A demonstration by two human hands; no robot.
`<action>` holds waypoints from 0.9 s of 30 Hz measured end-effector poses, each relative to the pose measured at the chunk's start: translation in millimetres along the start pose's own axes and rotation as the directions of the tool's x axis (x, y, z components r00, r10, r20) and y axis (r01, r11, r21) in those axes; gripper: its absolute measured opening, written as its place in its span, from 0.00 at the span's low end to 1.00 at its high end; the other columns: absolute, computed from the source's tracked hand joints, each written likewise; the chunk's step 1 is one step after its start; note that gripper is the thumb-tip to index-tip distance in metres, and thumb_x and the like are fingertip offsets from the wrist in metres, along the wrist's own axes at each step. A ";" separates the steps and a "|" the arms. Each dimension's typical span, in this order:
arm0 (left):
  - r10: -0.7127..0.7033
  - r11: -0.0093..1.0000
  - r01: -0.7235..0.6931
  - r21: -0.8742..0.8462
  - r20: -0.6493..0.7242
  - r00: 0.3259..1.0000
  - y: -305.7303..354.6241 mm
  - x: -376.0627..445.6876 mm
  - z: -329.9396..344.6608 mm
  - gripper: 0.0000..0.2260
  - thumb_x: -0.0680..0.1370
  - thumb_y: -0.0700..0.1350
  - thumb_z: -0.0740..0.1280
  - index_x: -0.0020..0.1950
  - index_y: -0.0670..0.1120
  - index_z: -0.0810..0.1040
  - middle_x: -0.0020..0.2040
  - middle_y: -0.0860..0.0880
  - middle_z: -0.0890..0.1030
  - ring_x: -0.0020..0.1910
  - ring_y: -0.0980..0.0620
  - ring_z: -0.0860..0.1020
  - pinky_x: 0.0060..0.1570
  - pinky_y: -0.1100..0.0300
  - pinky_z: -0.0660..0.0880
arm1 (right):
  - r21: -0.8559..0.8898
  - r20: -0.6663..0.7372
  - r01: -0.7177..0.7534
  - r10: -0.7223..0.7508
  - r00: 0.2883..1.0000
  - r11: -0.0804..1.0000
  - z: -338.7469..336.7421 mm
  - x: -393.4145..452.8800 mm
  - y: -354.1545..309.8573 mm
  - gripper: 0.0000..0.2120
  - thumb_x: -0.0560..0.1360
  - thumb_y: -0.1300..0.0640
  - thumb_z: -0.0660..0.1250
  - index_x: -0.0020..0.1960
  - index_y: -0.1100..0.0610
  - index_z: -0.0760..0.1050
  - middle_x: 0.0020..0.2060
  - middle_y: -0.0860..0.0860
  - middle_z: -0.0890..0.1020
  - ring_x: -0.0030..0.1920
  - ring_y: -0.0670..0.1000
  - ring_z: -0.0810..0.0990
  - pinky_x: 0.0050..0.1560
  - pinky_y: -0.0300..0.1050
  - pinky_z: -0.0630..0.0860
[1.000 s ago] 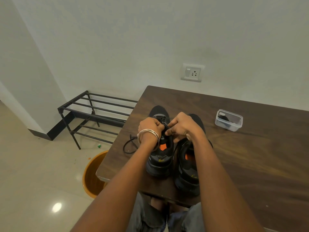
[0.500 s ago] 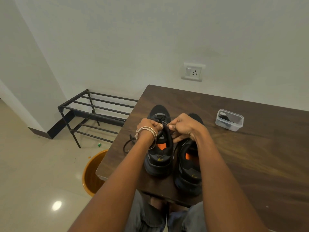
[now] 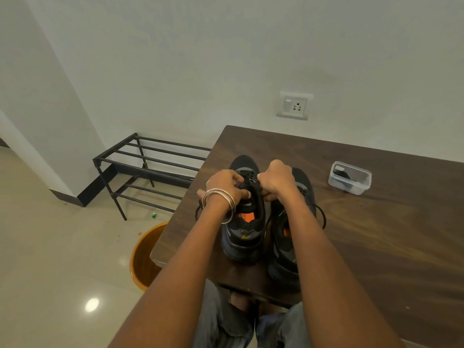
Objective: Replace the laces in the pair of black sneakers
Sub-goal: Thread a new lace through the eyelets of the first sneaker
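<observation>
Hands [image 3: 227, 183] apart; container [image 3: 349, 177] beside sneakers [image 3: 247, 229]

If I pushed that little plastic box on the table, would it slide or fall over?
The box would probably slide rather than tip: it looks low and wide, sitting flat on the smooth table. It likely feels light, being thin clear plastic holding only something small and dark. It seems to have no lid, so a hard shove might spill that out.
</observation>
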State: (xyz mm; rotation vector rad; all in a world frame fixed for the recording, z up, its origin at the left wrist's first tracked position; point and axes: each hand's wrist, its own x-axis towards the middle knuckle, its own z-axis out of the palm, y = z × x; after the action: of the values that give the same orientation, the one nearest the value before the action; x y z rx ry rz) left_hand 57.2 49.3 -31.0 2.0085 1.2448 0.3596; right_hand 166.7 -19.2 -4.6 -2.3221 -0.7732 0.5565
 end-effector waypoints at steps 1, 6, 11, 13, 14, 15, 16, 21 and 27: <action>-0.006 1.000 0.006 0.025 -0.015 1.000 -0.9 -2.0 0.2 0.14 0.65 0.50 0.79 0.36 0.56 0.73 0.39 0.55 0.78 0.48 0.48 0.79 0.60 0.43 0.71 | -0.036 -0.030 0.018 -0.020 0.999 0.999 -3.0 -4.2 -4.1 0.04 0.77 0.61 0.63 0.44 0.61 0.72 0.43 0.58 0.80 0.41 0.60 0.83 0.41 0.56 0.84; -0.061 0.995 0.067 0.069 -0.075 0.995 1.6 -11.6 -1.5 0.10 0.70 0.51 0.75 0.38 0.51 0.74 0.40 0.53 0.79 0.45 0.50 0.75 0.57 0.49 0.65 | 0.082 -0.245 0.107 -0.084 0.966 0.991 -26.0 -18.6 -15.9 0.10 0.80 0.62 0.59 0.41 0.63 0.71 0.38 0.55 0.75 0.38 0.53 0.76 0.43 0.48 0.73; -0.122 0.992 0.122 0.035 -0.002 0.993 -4.7 -6.3 -1.6 0.21 0.66 0.58 0.76 0.47 0.44 0.80 0.43 0.46 0.82 0.45 0.45 0.79 0.55 0.47 0.75 | 0.877 -0.333 0.235 0.177 0.926 0.419 -50.4 -23.0 -16.8 0.11 0.84 0.61 0.53 0.47 0.59 0.71 0.37 0.56 0.80 0.34 0.54 0.83 0.42 0.51 0.83; -0.131 0.990 0.129 0.050 0.037 0.991 -6.3 -7.3 -3.7 0.25 0.66 0.61 0.75 0.50 0.42 0.79 0.46 0.44 0.81 0.46 0.45 0.79 0.52 0.49 0.77 | 0.900 -0.403 0.335 0.239 0.884 0.279 -60.7 -21.1 -12.6 0.09 0.84 0.61 0.53 0.48 0.58 0.71 0.31 0.52 0.76 0.26 0.49 0.74 0.31 0.46 0.78; -0.136 0.990 0.133 0.051 0.058 0.989 -7.5 -7.8 -5.1 0.26 0.66 0.61 0.75 0.51 0.42 0.78 0.46 0.44 0.81 0.45 0.45 0.79 0.49 0.51 0.77 | 0.867 -0.455 0.366 0.239 0.858 0.338 -62.9 -18.8 -9.7 0.08 0.83 0.61 0.55 0.49 0.58 0.72 0.30 0.50 0.75 0.25 0.46 0.71 0.29 0.43 0.74; -0.137 0.990 0.133 0.051 0.073 0.988 -8.9 -6.9 -6.2 0.26 0.67 0.61 0.75 0.51 0.42 0.78 0.46 0.44 0.81 0.44 0.46 0.79 0.45 0.53 0.76 | 0.812 -0.497 0.373 0.197 0.845 0.449 -63.3 -17.4 -8.2 0.07 0.83 0.60 0.58 0.49 0.57 0.74 0.31 0.49 0.75 0.26 0.44 0.71 0.29 0.40 0.71; -0.140 0.989 0.136 0.051 0.081 0.987 -9.8 -6.2 -7.1 0.26 0.68 0.61 0.74 0.52 0.41 0.78 0.46 0.44 0.80 0.43 0.46 0.78 0.42 0.55 0.74 | 0.721 -0.513 0.358 0.109 0.852 0.593 -61.9 -17.1 -7.6 0.06 0.82 0.59 0.60 0.51 0.57 0.76 0.33 0.48 0.77 0.30 0.42 0.73 0.32 0.36 0.70; -0.131 0.991 0.126 0.054 0.108 0.985 -9.1 -6.6 -8.7 0.25 0.70 0.60 0.73 0.53 0.40 0.78 0.43 0.45 0.79 0.37 0.50 0.76 0.32 0.61 0.69 | -0.125 0.075 0.273 -0.265 0.961 0.954 -24.4 -7.0 1.9 0.08 0.78 0.56 0.69 0.54 0.57 0.81 0.52 0.52 0.83 0.51 0.49 0.79 0.55 0.42 0.75; -0.142 0.989 0.138 0.045 0.103 0.984 -10.7 -5.5 -6.9 0.25 0.69 0.60 0.74 0.53 0.40 0.78 0.41 0.46 0.78 0.36 0.51 0.76 0.29 0.61 0.67 | -0.198 0.114 0.146 -0.125 0.986 0.969 -12.8 0.3 5.0 0.07 0.76 0.55 0.71 0.48 0.60 0.83 0.50 0.56 0.84 0.57 0.58 0.79 0.64 0.61 0.72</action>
State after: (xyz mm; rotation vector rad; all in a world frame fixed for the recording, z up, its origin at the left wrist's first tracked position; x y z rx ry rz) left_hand 43.5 50.4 -33.0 1.9320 1.3262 0.1603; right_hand 176.0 -27.7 1.2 -2.4187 -1.0735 0.5585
